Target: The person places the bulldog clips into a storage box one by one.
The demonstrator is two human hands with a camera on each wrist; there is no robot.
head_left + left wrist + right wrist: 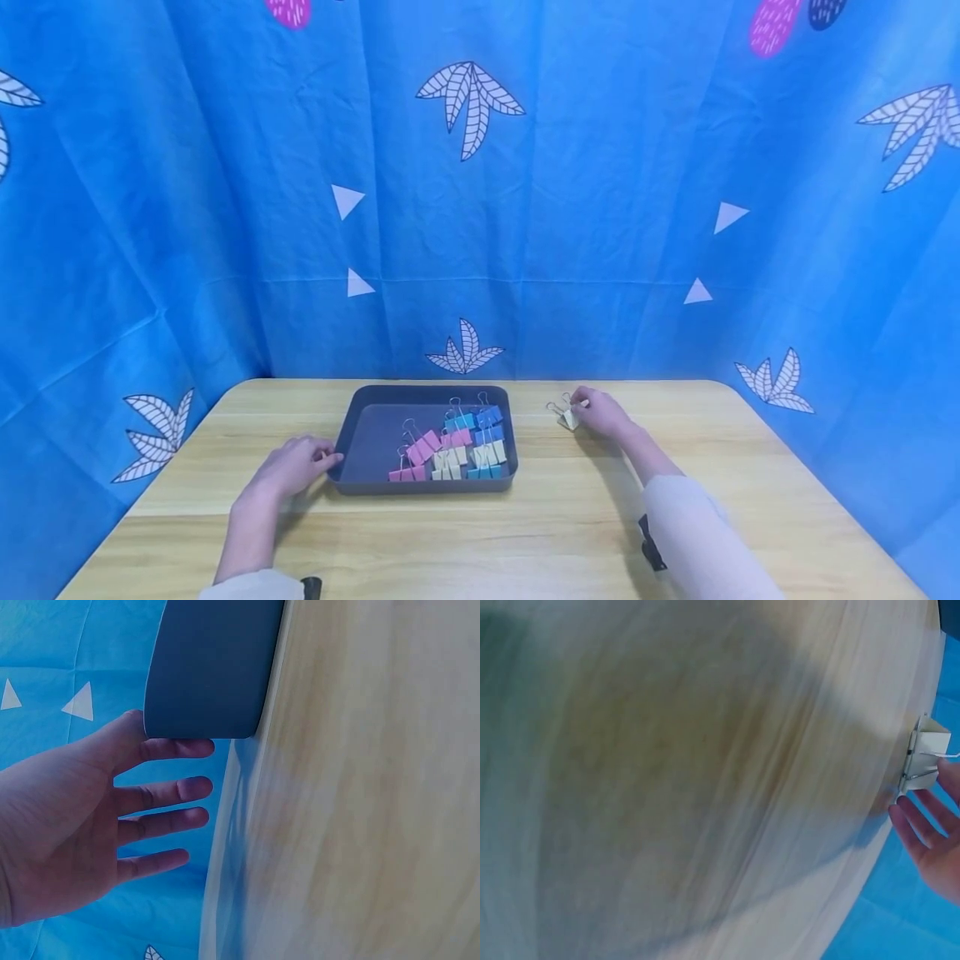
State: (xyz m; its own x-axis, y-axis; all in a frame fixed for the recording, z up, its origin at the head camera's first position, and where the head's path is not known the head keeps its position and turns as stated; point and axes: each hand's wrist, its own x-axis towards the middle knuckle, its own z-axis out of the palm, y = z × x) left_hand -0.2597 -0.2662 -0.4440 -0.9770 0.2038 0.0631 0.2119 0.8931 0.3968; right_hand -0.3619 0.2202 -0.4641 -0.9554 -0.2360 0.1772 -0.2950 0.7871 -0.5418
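In the head view, my left hand is at the left end of a dark grey tray. Thumb and index finger pinch the tray's rim, while the other fingers extend straight below it in the left wrist view. Pink, pale yellow, teal and blue binder clips lie in the tray's right half, wire handles raised. Off the tray's right side, my right hand holds a pale yellow binder clip by its edge, low over the table. The right wrist view shows this clip at the thumb, its handles partly covered by fingers.
The light wooden table reaches back to a blue patterned curtain, which also hangs along both sides. A stretch of wood separates the tray's right wall from the right hand.
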